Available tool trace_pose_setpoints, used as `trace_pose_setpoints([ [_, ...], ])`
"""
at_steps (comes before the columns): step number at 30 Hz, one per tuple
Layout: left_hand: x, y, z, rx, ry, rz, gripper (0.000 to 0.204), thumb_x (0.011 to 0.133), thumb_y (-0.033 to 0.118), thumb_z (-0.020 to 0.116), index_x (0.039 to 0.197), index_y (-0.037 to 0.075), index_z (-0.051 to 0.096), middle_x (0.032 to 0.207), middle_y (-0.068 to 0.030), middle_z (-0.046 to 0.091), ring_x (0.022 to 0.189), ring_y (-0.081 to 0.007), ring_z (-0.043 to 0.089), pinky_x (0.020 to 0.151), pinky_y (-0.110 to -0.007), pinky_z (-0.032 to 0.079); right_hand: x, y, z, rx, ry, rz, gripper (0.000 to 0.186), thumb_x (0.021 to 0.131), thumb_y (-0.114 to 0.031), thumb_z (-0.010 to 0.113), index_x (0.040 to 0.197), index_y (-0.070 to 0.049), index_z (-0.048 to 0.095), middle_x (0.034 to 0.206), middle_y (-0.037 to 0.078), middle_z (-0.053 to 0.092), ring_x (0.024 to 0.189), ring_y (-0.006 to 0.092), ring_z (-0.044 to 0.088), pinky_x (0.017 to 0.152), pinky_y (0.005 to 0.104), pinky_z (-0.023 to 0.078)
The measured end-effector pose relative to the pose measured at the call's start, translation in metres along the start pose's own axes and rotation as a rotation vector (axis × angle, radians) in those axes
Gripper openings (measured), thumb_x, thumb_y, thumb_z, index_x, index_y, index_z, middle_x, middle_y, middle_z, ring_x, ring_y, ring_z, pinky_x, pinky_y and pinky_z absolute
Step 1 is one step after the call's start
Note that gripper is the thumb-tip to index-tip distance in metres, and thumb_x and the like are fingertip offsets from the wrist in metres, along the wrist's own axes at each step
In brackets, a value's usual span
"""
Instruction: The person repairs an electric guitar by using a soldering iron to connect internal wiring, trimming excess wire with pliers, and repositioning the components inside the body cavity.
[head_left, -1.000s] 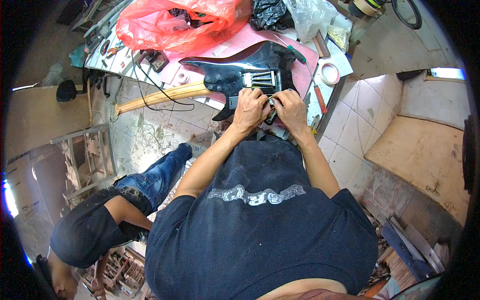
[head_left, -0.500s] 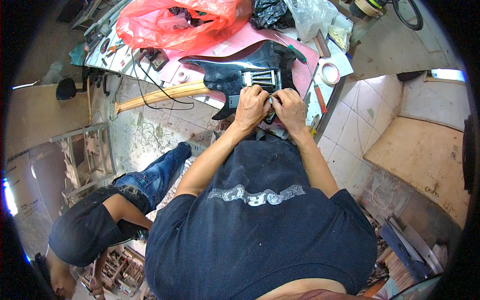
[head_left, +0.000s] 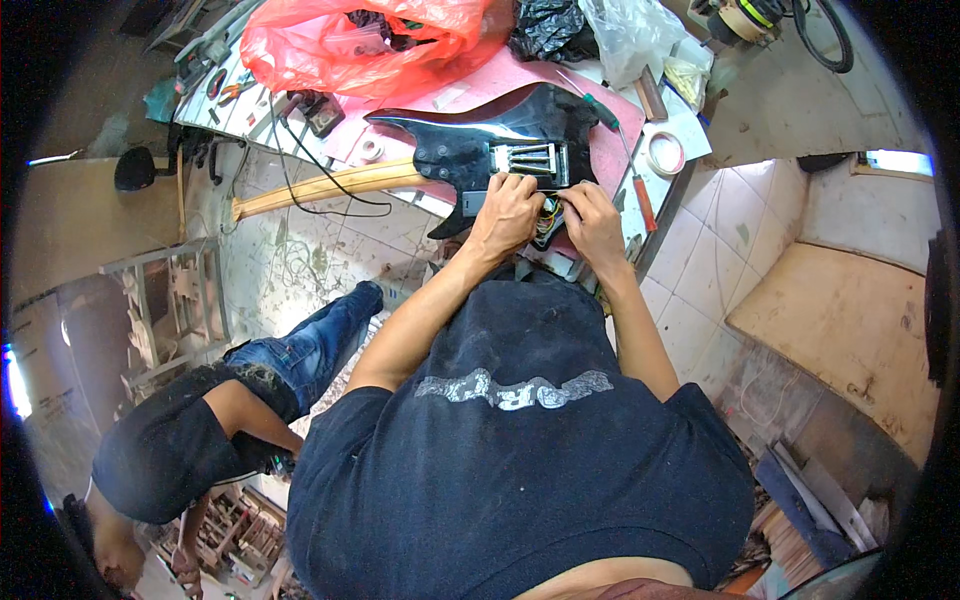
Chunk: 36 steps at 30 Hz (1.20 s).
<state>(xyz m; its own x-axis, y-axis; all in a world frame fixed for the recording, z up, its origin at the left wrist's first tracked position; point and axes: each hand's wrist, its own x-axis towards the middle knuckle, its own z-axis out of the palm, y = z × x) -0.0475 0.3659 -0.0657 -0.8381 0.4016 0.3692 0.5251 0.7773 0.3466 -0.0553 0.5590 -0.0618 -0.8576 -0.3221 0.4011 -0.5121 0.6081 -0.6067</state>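
A black electric guitar (head_left: 470, 145) lies back side up on the table, its pale wooden neck (head_left: 330, 185) pointing left past the edge. A row of metal tremolo springs (head_left: 527, 158) shows in an open slot of its body. Nearer to me is an open cavity with thin coloured wires (head_left: 550, 215). At that cavity's left side my left hand (head_left: 508, 215) is closed, fingertips pinched together. My right hand (head_left: 595, 222) pinches at the cavity's upper right edge. What either hand holds is too small or hidden to make out.
On the cluttered table (head_left: 225, 115) are a red plastic bag (head_left: 370, 50), a long screwdriver (head_left: 642, 205), another with a green handle (head_left: 600, 110), a tape roll (head_left: 664, 152) and a black cable (head_left: 300, 190). A bending person (head_left: 180, 440) is at my left.
My right hand has moved apart from the left, to the right, uncovering the coloured wires between them. My left hand stays at the cavity. The whole view has shifted slightly.
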Motion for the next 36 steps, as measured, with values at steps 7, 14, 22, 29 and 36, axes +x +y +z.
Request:
trace_pose_setpoints([
  [7,-0.006,-0.004,-0.001,-0.185,0.055,-0.032,0.018,0.082,0.009,0.075,0.099,0.006,0.074,0.092,-0.0090,0.061,0.093,-0.0282,0.060,0.090,-0.042,0.045,-0.007,-0.006,-0.003,-0.090,0.021,-0.021,0.025,0.081,-0.002,0.072,0.106,-0.003,0.075,0.106,0.011,0.063,0.101,0.0300,0.060,0.090,0.0422,0.050],
  [14,-0.010,-0.012,-0.006,-0.350,0.091,-0.031,0.016,0.085,0.009,0.077,0.100,0.004,0.074,0.091,-0.0106,0.063,0.091,-0.0303,0.062,0.084,-0.041,0.050,-0.004,-0.005,-0.003,-0.124,0.005,-0.029,0.025,0.081,-0.002,0.072,0.106,-0.004,0.075,0.104,0.011,0.063,0.098,0.0290,0.060,0.088,0.0406,0.050],
  [22,-0.018,-0.008,-0.025,-0.194,-0.001,-0.010,0.026,0.085,0.010,0.075,0.111,0.009,0.077,0.114,-0.0126,0.062,0.108,-0.0331,0.058,0.095,-0.042,0.049,-0.003,-0.002,0.000,-0.137,0.019,-0.060,0.021,0.083,-0.008,0.075,0.104,-0.005,0.075,0.103,0.011,0.061,0.097,0.0291,0.059,0.088,0.0401,0.049],
  [29,-0.018,-0.006,-0.027,-0.142,-0.027,-0.070,0.030,0.084,0.028,0.077,0.111,0.015,0.080,0.132,-0.0148,0.058,0.123,-0.0364,0.050,0.106,-0.050,0.040,0.003,-0.014,0.001,-0.182,-0.019,-0.022,0.021,0.085,-0.021,0.078,0.098,-0.005,0.075,0.107,0.012,0.060,0.099,0.0304,0.057,0.088,0.0412,0.047],
  [36,-0.019,-0.008,-0.020,-0.107,0.000,-0.123,0.026,0.081,0.027,0.078,0.104,0.017,0.083,0.141,-0.0122,0.056,0.129,-0.0351,0.046,0.110,-0.051,0.036,0.006,-0.027,-0.006,-0.157,-0.084,0.021,0.037,0.076,-0.028,0.082,0.100,0.000,0.074,0.114,0.015,0.058,0.111,0.0336,0.055,0.097,0.0455,0.045],
])
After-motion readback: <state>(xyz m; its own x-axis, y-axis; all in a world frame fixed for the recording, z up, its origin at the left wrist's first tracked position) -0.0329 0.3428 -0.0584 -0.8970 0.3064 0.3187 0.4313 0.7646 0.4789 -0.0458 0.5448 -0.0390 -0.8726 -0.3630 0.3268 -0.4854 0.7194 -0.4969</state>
